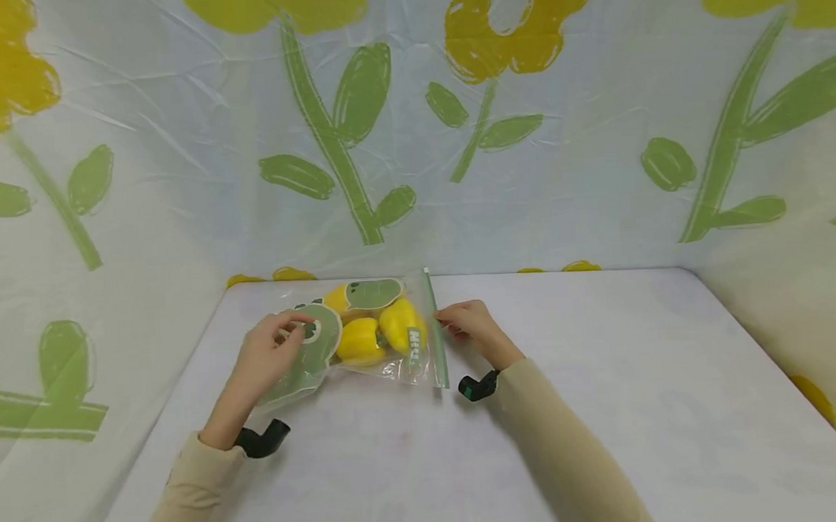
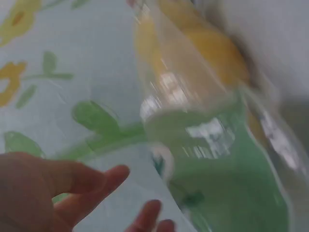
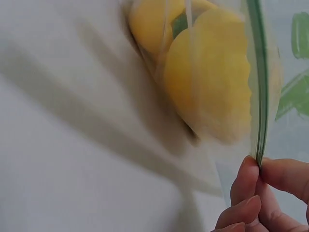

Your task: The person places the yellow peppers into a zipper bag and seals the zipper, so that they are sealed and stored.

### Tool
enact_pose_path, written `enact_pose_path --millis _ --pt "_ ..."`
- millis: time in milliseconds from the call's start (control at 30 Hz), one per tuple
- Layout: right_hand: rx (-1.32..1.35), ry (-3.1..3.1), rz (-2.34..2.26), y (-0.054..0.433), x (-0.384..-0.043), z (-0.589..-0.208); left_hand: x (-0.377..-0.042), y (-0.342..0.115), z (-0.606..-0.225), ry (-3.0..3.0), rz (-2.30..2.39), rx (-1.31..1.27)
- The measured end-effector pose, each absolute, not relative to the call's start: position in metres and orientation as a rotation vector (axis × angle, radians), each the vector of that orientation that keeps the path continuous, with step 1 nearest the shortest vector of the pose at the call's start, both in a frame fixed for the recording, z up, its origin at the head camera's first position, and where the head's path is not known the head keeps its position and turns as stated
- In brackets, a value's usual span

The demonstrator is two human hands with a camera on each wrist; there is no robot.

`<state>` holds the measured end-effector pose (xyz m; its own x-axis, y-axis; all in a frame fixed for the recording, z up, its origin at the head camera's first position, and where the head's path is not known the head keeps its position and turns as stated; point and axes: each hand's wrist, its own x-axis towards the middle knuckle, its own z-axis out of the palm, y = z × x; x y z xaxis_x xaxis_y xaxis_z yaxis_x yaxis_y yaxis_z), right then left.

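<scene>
A clear zip bag [image 1: 395,370] with a green printed pattern lies on the table, holding yellow bell peppers [image 1: 361,343]. Along its right end runs a green zip strip [image 3: 261,72]. My right hand [image 1: 473,327] pinches that strip between thumb and fingers, as the right wrist view shows. Over the bag's left, printed end hovers my left hand [image 1: 272,351]. In the left wrist view its thumb and fingers [image 2: 116,179] are spread apart beside the bag, with nothing between them. The peppers look blurred through the plastic in both wrist views.
The white table [image 1: 610,408] extends to the front and right of the bag. A flower-printed cloth [image 1: 549,183] hangs upright behind the table and along both sides. Each wrist carries a black camera mount [image 1: 264,440].
</scene>
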<state>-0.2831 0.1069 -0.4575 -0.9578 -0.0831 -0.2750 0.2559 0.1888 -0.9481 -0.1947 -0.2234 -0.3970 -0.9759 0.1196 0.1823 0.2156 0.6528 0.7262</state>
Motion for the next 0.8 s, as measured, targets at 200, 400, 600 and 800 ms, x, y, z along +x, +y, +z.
enact_pose_path --millis 200,400,600,800 --pt "0.233 2.192 -1.862 0.146 -0.279 -0.458 -0.223 -0.241 -0.435 -3.005 -1.185 -0.239" --pt "0.303 2.153 -1.879 0.193 -0.27 -0.457 -0.238 -0.216 -0.455 -2.98 -1.448 -0.223" --pt "0.339 2.113 -1.917 0.238 -0.262 -0.458 -0.251 -0.185 -0.466 -2.706 -1.868 -0.297" --pt "0.306 2.063 -1.969 0.266 -0.26 -0.461 -0.265 -0.169 -0.485 -2.544 -2.003 -0.338"
